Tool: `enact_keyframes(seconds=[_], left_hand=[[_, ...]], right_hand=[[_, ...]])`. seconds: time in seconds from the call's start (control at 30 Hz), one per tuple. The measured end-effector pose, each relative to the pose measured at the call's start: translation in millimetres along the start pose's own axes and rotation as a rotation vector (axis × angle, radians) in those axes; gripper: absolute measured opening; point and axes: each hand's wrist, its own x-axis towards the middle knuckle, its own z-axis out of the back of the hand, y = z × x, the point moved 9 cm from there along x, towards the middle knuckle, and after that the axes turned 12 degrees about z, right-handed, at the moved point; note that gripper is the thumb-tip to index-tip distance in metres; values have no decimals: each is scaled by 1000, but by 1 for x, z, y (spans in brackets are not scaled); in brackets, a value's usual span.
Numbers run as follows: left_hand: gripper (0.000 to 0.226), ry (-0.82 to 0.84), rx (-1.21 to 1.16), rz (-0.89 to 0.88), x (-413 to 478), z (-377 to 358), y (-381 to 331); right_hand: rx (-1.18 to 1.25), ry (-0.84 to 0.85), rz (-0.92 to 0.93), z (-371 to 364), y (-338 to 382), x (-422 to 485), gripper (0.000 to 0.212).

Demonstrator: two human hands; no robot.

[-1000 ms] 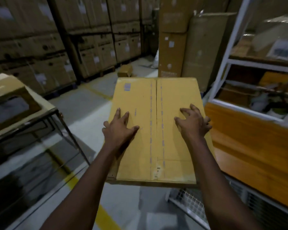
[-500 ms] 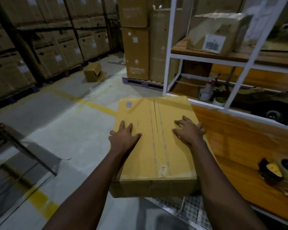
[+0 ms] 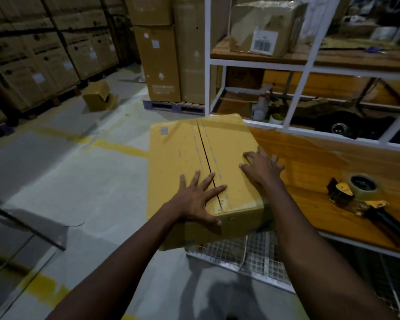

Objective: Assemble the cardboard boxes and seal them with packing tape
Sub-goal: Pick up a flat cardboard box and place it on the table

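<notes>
A yellow-brown cardboard box [image 3: 183, 158] lies with its two top flaps folded down and a dark seam running along the middle. My left hand [image 3: 198, 199] lies flat with spread fingers over the near end of the seam. My right hand [image 3: 262, 167] presses with spread fingers on the right flap near the box's right edge. The box rests partly on the left end of a wooden workbench [image 3: 310, 172] and overhangs it toward the floor. A tape dispenser [image 3: 358, 195] with a roll of clear tape lies on the bench to the right, apart from both hands.
A white metal shelf frame [image 3: 303, 63] rises behind the bench, with a labelled carton [image 3: 263, 28] and a spray bottle [image 3: 262, 102] on it. Wire mesh [image 3: 236, 252] sits under the bench. Stacked cartons on a pallet [image 3: 162, 61] and a small tipped box [image 3: 97, 95] stand on the concrete floor.
The view has swung right and the box has come down onto the bench end. My left hand slid right onto the seam; my right hand moved to the box's right edge. The tape dispenser is in full view.
</notes>
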Motion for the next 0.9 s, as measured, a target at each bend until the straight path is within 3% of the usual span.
enact_keyframes(seconds=[0.13,0.6,0.9], left_hand=[[98,-30,-27,60,-1,2,-12],[99,-20,-205,362,65,25,-108],[92,-64,-265,452,148,46,-194]], right_hand=[[-10,35,16,2,-8,-26,47],[66,-217,-231,50,-162,-112,61],[58,-101,-506,42,-315,-114,74]])
